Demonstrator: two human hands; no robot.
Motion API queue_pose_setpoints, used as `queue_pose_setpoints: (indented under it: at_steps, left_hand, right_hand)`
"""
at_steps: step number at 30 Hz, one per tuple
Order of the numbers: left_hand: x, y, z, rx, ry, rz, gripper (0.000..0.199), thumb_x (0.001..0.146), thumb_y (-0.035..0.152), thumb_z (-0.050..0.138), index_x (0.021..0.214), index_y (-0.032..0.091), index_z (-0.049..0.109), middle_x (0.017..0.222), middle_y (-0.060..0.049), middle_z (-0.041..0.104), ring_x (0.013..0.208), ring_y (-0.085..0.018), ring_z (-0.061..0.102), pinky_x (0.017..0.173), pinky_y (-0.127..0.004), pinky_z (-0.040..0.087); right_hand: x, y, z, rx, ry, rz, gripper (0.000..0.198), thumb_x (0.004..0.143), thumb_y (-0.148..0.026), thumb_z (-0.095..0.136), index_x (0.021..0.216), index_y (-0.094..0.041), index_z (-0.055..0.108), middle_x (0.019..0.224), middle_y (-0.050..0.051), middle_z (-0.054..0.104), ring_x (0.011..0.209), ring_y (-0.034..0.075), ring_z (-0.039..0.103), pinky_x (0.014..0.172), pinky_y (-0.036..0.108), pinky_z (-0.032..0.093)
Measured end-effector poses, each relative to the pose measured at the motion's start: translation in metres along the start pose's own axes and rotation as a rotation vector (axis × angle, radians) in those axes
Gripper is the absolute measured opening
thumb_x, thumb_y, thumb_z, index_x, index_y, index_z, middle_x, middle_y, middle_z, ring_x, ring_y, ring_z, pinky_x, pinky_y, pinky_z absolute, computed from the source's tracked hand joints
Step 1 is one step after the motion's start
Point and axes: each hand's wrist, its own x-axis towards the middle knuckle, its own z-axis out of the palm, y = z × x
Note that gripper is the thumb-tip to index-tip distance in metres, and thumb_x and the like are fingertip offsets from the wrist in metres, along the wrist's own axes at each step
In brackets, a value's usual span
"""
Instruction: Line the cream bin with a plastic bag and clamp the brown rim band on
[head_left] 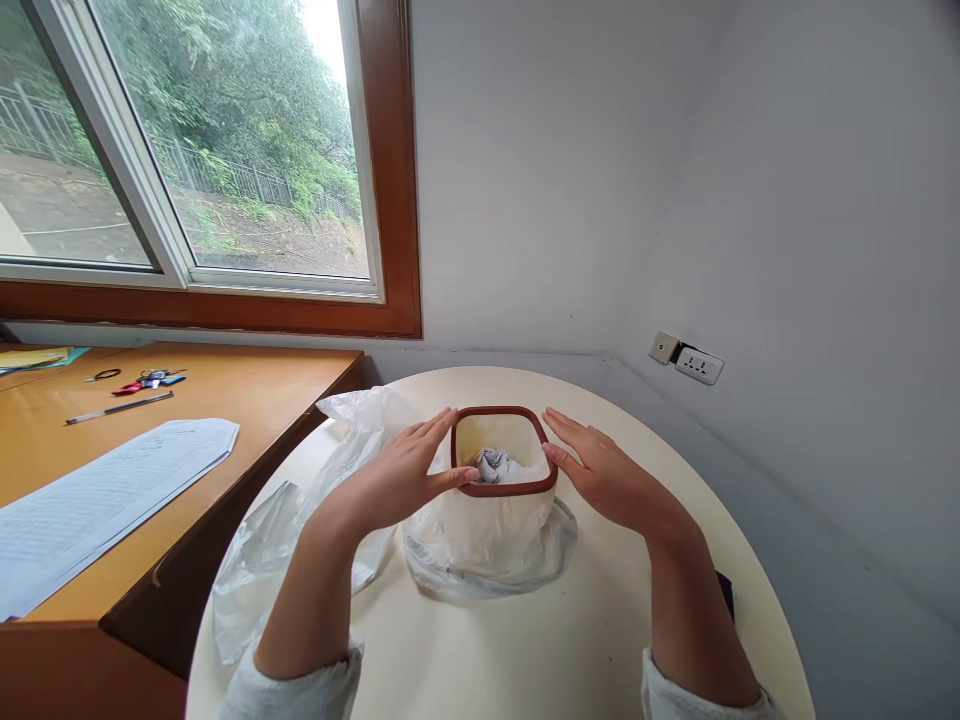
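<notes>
A round cream table [525,640] fills the lower centre of the frame, with a wooden desk [247,400] running off to the left under a window. At the middle of the frame, on the table, stands a small square bin [480,530] lined with a thin plastic bag [487,550] and topped by a brown rim ring [504,489]; the bag's skirt spills out around the base. A second loose plastic bag [277,540] lies crumpled at centre left, partly under the forearm. Inside the bin sits a wad of crumpled paper [491,463].

The left hand [405,470] is spread flat, fingers together, thumb touching the ring's left side; the right hand [600,475] mirrors it on the right side, open and flat against the rim. Neither hand closes around anything.

The bin looks light and fairly stiff, though the liner is soft and slippery, so the firm ring or the walls just below it seem the best hold. A sheet of printed paper [97,500] and a pen [120,407] lie on the desk at left.
</notes>
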Motion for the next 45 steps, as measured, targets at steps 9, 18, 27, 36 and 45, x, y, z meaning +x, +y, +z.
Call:
queue_pose_setpoints:
  at_steps: [9,18,27,36,45]
  left_hand:
    - [0.000,-0.002,-0.001,-0.021,-0.080,0.045,0.077,0.078,0.064,0.041,0.142,0.031,0.015,0.147,-0.002,0.026,0.134,-0.025,0.026,0.101,-0.036,0.035]
    - [0.001,-0.004,0.001,0.011,-0.116,-0.001,0.080,0.078,0.067,0.035,0.142,0.025,0.014,0.149,-0.008,0.020,0.135,-0.027,0.020,0.105,-0.040,0.027]
    - [0.003,-0.003,0.001,-0.048,-0.090,-0.032,0.079,0.075,0.068,0.041,0.140,0.027,0.023,0.138,-0.010,0.041,0.125,-0.030,0.038,0.094,-0.039,0.039]
    - [0.002,0.000,0.000,-0.062,-0.076,-0.039,0.078,0.073,0.068,0.043,0.139,0.029,0.028,0.117,-0.011,0.058,0.106,-0.029,0.054,0.079,-0.034,0.045]
    - [0.003,-0.003,0.001,-0.048,-0.101,-0.040,0.081,0.073,0.068,0.043,0.140,0.027,0.026,0.116,-0.012,0.059,0.106,-0.031,0.054,0.077,-0.033,0.044]
  right_hand:
    - [0.013,0.002,0.017,0.040,-0.075,-0.008,0.065,0.089,-0.056,0.015,0.143,-0.021,0.008,0.151,-0.001,0.009,0.138,0.016,0.004,0.111,0.039,0.006]
    - [0.016,0.007,0.020,0.128,-0.075,0.027,0.068,0.087,-0.061,0.020,0.143,-0.024,0.009,0.151,-0.004,0.008,0.138,0.020,0.010,0.111,0.037,0.013]
    - [0.018,0.010,0.023,0.150,-0.069,0.038,0.069,0.086,-0.062,0.021,0.143,-0.025,0.010,0.150,-0.007,0.008,0.138,0.017,0.009,0.111,0.035,0.013]
    - [0.018,0.009,0.022,0.158,-0.067,0.028,0.069,0.087,-0.060,0.022,0.143,-0.022,0.012,0.150,-0.006,0.009,0.138,0.016,0.010,0.112,0.033,0.013]
    - [0.019,0.010,0.023,0.124,-0.053,0.035,0.066,0.087,-0.059,0.020,0.143,-0.022,0.014,0.149,-0.006,0.013,0.137,0.016,0.012,0.111,0.033,0.014]
